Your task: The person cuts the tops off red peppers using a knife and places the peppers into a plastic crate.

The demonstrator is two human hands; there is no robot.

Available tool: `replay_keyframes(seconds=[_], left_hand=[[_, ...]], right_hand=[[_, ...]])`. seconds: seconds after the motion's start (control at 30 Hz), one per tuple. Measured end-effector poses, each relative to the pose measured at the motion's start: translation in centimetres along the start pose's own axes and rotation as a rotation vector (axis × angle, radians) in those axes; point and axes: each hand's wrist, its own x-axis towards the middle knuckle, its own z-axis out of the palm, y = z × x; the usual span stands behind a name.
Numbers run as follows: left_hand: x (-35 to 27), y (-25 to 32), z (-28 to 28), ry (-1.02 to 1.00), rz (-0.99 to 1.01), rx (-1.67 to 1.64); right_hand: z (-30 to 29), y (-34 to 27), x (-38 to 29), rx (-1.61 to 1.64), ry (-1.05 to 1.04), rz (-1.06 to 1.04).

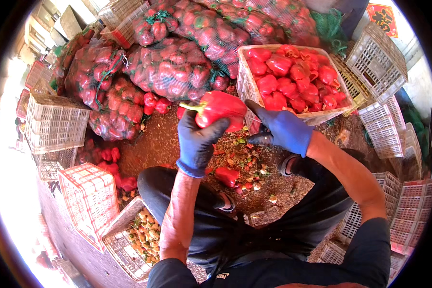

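Observation:
My left hand (198,142), in a blue glove with dark palm and fingers, grips a large red bell pepper (223,109). Its green stem points to the left. To the right of the pepper is my right hand (284,127), gloved alike, with thumb and forefinger apart. A thin, pale thing runs from this hand towards the pepper; I cannot tell what it is or how it is held. Beyond my right hand stands a white plastic crate (250,77) full of red peppers (298,75), several of them cut open.
Mesh sacks of red peppers (169,68) are piled ahead. Seeds, scraps and a red pepper piece (227,176) litter the floor between my feet. At the lower left a crate (124,248) holds pepper cores (144,234). Stacked crates (57,122) stand left, more crates (378,68) right.

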Motion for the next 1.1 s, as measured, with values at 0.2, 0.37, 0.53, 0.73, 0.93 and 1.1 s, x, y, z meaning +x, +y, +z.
replay_keyframes(seconds=[0.2, 0.37, 0.53, 0.73, 0.93, 1.1], left_hand=[[0.7, 1.4, -2.3, -0.008, -0.077, -0.042], [-0.2, -0.1, 0.3, -0.128, -0.107, 0.047], [-0.3, -1.6, 1.6, -0.181, -0.1, -0.009], [-1.2, -2.1, 2.5, -0.227, -0.16, 0.064], [-1.6, -1.8, 1.6, -0.356, -0.312, -0.218], [-1.3, -1.3, 0.8, -0.464, -0.395, -0.257]], right_hand=[[-1.5, 2.6, -1.5, 0.124, 0.055, 0.069], [-3.0, 0.6, -0.2, 0.419, 0.125, -0.034], [-1.7, -0.4, 0.4, 0.609, 0.078, -0.119], [-0.7, 0.3, 0.3, 0.694, 0.108, -0.088], [-1.8, 0.9, -0.4, 0.796, 0.064, -0.111], [-3.2, 0.6, -0.8, 0.978, -0.073, 0.137]])
